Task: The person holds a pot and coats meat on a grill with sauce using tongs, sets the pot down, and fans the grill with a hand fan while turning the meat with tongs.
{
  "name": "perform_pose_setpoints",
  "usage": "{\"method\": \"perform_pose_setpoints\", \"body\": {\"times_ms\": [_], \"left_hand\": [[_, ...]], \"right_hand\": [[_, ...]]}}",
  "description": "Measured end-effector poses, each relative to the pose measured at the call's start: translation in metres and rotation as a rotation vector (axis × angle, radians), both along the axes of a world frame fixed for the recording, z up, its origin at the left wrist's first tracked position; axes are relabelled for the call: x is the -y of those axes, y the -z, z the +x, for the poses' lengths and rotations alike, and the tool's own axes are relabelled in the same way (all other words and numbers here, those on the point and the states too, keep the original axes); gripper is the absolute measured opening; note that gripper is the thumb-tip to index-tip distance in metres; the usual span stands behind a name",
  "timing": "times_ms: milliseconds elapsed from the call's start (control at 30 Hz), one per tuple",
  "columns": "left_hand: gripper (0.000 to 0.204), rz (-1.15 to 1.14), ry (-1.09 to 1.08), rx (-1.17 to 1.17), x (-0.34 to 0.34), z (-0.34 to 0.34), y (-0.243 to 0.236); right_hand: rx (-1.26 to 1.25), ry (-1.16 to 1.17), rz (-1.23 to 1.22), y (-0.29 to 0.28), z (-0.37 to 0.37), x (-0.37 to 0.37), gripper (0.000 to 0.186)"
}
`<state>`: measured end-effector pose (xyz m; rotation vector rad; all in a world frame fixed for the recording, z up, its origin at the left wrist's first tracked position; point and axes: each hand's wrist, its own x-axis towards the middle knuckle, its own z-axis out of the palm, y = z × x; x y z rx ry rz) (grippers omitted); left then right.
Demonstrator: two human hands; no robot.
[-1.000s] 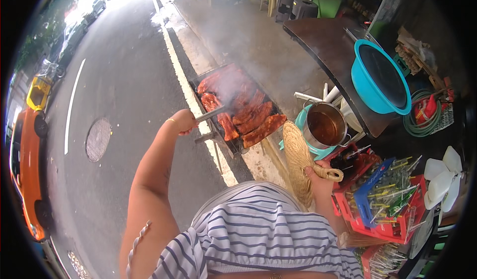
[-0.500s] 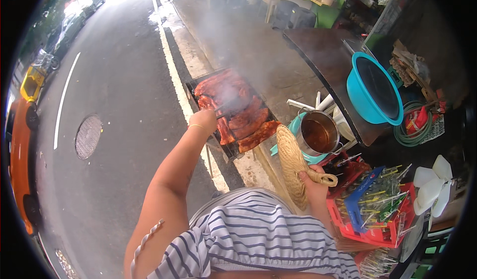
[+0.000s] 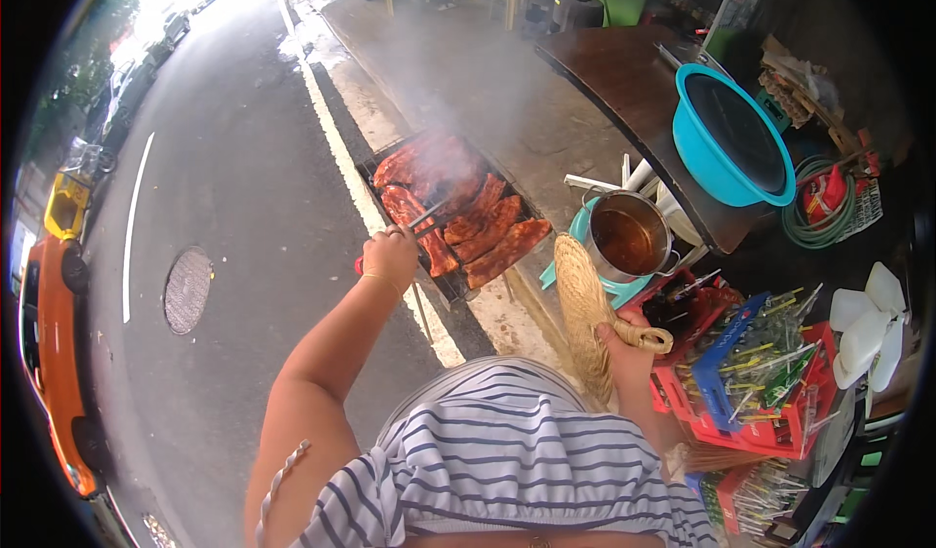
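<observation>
My left hand (image 3: 388, 255) is closed on metal tongs (image 3: 427, 218), whose ends lie among reddish, glazed slabs of meat (image 3: 502, 254) on a charcoal grill (image 3: 448, 290). Smoke rises from the meat and hazes its far part. My right hand (image 3: 624, 351) grips a woven straw fan (image 3: 582, 299) with a looped handle, held upright just right of the grill. Beside the fan, a steel pot (image 3: 663, 251) of brown sauce sits on a turquoise plastic stool (image 3: 558, 275).
A road (image 3: 214, 197) with parked cars, including an orange one (image 3: 54, 353), runs along the left. A dark table (image 3: 604, 70) bears a turquoise basin (image 3: 726, 182). Bottle crates (image 3: 721, 382), white jugs (image 3: 868, 324) and a coiled hose (image 3: 814, 226) crowd the right. Plastic stools (image 3: 507, 2) stand behind.
My left hand has moved rightward along with the tongs and turned, its back now upward. The meat looks about the same; my right hand still holds the fan.
</observation>
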<state>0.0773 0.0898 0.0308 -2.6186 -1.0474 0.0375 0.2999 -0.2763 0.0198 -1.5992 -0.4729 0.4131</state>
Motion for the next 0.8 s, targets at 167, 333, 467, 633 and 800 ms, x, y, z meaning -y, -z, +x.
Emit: {"method": "perform_pose_setpoints", "body": {"times_ms": [167,333,467,633,800], "left_hand": [[0.032,-0.042,-0.056,-0.005,0.000,0.005,-0.016],[0.029,0.042,-0.010,0.031,0.007,0.011,-0.004],[0.029,0.018,-0.058,0.018,0.001,0.014,-0.002],[0.032,-0.071,-0.080,0.066,-0.002,-0.002,-0.028],[0.032,-0.139,-0.025,-0.041,-0.005,-0.017,-0.019]], "right_hand": [[0.030,-0.005,-0.002,-0.007,-0.004,-0.002,0.031],[-0.006,-0.001,0.035,0.002,-0.007,-0.001,0.032],[-0.026,-0.009,0.035,0.004,-0.006,0.001,0.032],[0.026,0.036,0.035,0.002,-0.006,0.007,0.034],[-0.004,0.039,0.007,0.005,-0.012,0.009,0.036]]}}
